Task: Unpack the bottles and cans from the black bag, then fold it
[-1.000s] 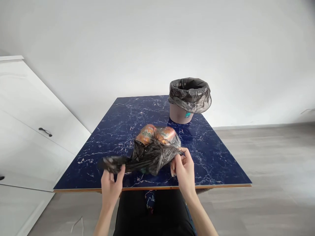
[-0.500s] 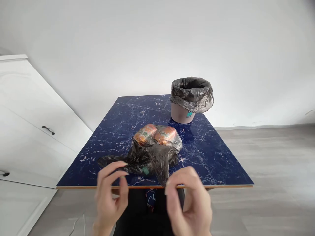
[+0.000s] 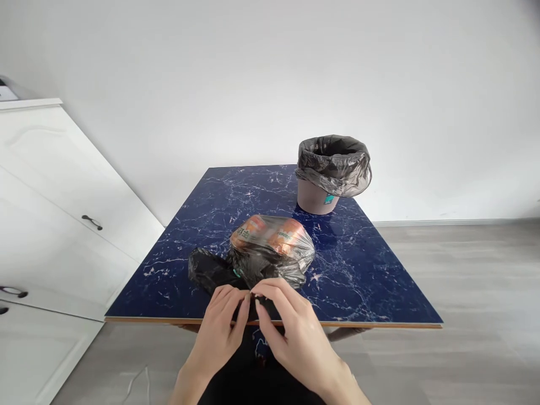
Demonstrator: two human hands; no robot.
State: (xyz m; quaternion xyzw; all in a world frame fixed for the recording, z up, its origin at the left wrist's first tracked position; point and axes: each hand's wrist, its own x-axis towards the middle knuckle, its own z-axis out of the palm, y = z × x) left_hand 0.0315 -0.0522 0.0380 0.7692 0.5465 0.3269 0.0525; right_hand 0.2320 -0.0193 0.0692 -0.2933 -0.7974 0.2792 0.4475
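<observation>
A thin black plastic bag (image 3: 270, 264) lies at the front of the blue marbled table, with orange printed packages (image 3: 289, 235) showing through its stretched film. My left hand (image 3: 225, 318) pinches the bag's gathered edge just over the table's front edge. Close beside it, fingertips nearly touching, my right hand (image 3: 291, 326) grips the same edge between thumb and fingers. Part of the bag spreads loosely to the left. The exact spot where the fingers hold the film is partly hidden.
A grey-pink trash bin (image 3: 316, 197) lined with a black bag (image 3: 354, 174) stands at the table's back right. White cabinets (image 3: 54, 185) with dark handles line the left side. Behind the table (image 3: 202, 208) rises a white wall, and a pale cord (image 3: 147, 382) lies on the floor.
Both hands have come together from apart and closed on the bag's edge. The bag's film is now drawn over the packages. The view has shifted slightly.
</observation>
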